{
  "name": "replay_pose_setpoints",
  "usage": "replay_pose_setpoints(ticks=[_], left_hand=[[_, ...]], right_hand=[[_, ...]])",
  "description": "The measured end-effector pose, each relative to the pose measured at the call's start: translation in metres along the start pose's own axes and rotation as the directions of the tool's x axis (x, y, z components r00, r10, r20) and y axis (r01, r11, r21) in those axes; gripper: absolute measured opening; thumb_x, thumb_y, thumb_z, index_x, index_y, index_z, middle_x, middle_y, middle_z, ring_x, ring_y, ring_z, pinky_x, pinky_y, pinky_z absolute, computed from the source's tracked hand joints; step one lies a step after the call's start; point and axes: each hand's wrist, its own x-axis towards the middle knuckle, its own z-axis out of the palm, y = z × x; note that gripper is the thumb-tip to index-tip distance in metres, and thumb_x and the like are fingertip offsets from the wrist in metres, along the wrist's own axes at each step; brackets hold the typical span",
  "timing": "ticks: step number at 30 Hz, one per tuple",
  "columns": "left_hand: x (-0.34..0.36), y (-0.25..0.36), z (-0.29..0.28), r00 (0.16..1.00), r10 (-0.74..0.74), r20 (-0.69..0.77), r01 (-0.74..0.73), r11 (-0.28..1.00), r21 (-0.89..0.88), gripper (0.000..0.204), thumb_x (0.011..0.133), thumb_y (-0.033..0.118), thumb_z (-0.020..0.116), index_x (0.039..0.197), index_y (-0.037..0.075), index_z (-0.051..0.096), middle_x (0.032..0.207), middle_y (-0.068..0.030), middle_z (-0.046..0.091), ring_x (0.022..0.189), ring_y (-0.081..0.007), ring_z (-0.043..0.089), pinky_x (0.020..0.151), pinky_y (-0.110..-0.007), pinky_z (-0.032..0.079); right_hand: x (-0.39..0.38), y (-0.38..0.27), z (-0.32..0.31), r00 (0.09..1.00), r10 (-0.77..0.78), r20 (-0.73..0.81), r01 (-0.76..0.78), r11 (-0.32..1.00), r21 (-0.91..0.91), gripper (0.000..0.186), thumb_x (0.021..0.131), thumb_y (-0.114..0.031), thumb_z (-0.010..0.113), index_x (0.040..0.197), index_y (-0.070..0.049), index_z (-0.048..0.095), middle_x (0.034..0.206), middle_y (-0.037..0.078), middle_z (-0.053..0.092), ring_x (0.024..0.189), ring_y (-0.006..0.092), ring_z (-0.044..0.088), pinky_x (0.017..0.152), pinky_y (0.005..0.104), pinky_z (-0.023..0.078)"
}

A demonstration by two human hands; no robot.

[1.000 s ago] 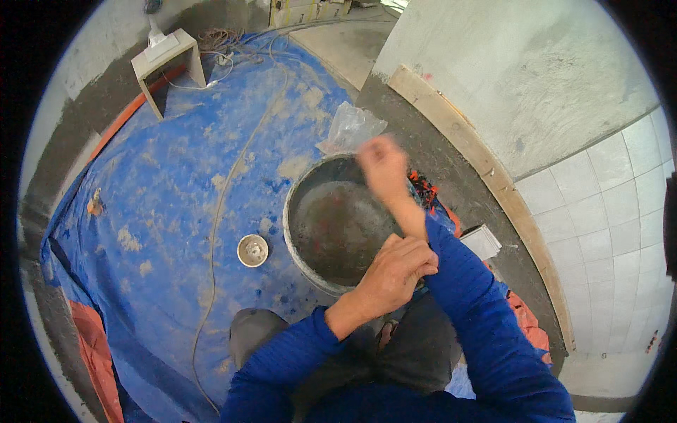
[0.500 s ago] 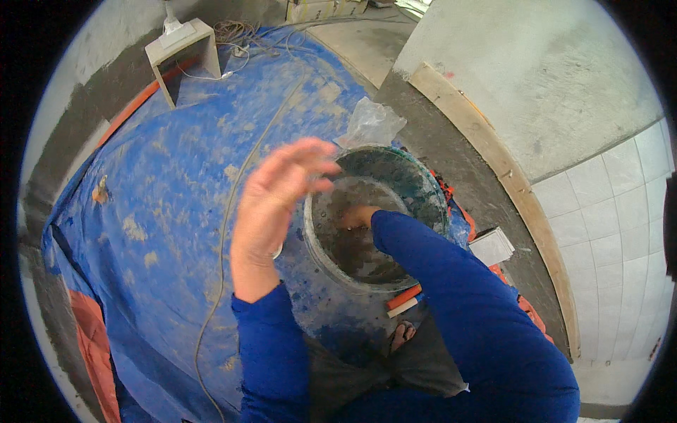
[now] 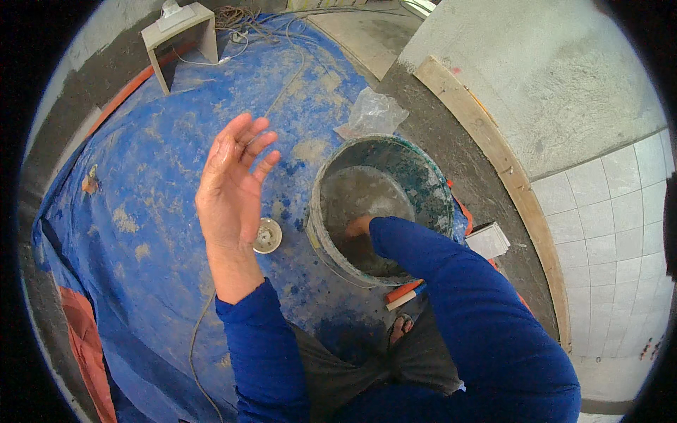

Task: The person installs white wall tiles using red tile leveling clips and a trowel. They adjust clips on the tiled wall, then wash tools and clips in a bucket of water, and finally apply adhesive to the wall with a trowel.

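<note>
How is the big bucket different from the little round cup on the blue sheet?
The bucket is far larger than the cup. The bucket's inner wall is dark greenish, while the cup's rim is pale. The right hand reaches into the bucket's murky liquid; no hand is inside the cup. Both are round and open at the top.

Soft even light, dark curved rim.

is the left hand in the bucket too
No, the left hand is held open above the blue tarp, clear of the bucket, which only the right hand reaches into.
</note>
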Motion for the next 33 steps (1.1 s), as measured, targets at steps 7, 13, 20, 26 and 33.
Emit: replay_pose_setpoints(ticks=[7,13,20,26,33], left_hand=[[0.000,0.003,-0.007,1.000,0.002,-0.010,-0.002,1.000,-0.021,0.055,0.101,0.035,0.054,0.143,-0.002,0.051,0.139,-0.0195,0.056,0.124,-0.0289,0.057,0.106,-0.043,0.046],[0.000,0.004,-0.006,0.999,0.011,-0.037,-0.011,1.000,0.006,0.055,0.101,0.035,0.054,0.142,-0.002,0.052,0.137,-0.0191,0.057,0.122,-0.0279,0.058,0.104,-0.042,0.047],[-0.002,0.007,-0.006,0.999,0.015,-0.044,-0.015,1.000,0.005,0.051,0.102,0.033,0.054,0.139,-0.002,0.054,0.134,-0.0191,0.060,0.119,-0.0273,0.059,0.102,-0.041,0.048],[-0.004,0.009,-0.001,0.993,0.016,-0.118,-0.014,1.000,0.020,0.046,0.099,0.033,0.062,0.131,0.000,0.060,0.125,-0.0148,0.065,0.114,-0.0236,0.062,0.097,-0.039,0.049],[-0.008,0.016,-0.009,0.995,0.008,-0.096,-0.004,0.999,0.039,0.047,0.098,0.033,0.061,0.133,0.000,0.059,0.127,-0.0150,0.064,0.114,-0.0242,0.062,0.098,-0.040,0.048]], right_hand=[[-0.045,-0.021,-0.005,0.984,0.001,-0.176,0.047,0.962,0.268,0.038,0.099,-0.027,0.052,0.123,-0.003,0.070,0.130,0.019,0.067,0.122,0.0353,0.062,0.103,0.0496,0.049],[-0.024,-0.022,0.012,0.986,-0.025,-0.167,0.061,0.975,0.216,0.040,0.098,-0.031,0.054,0.123,-0.005,0.071,0.127,0.018,0.068,0.121,0.0338,0.062,0.103,0.0486,0.049],[-0.023,-0.022,0.019,0.988,-0.029,-0.150,0.059,0.978,0.201,0.041,0.096,-0.036,0.056,0.122,-0.007,0.072,0.125,0.018,0.069,0.119,0.0319,0.062,0.103,0.0474,0.048],[-0.023,-0.029,0.022,0.990,-0.031,-0.140,0.057,0.980,0.190,0.043,0.095,-0.040,0.058,0.121,-0.009,0.073,0.122,0.017,0.070,0.118,0.0304,0.062,0.102,0.0464,0.048],[-0.025,-0.017,0.028,0.993,-0.036,-0.111,0.054,0.986,0.160,0.045,0.093,-0.045,0.061,0.121,-0.011,0.073,0.120,0.016,0.070,0.117,0.0285,0.062,0.102,0.0453,0.048]])
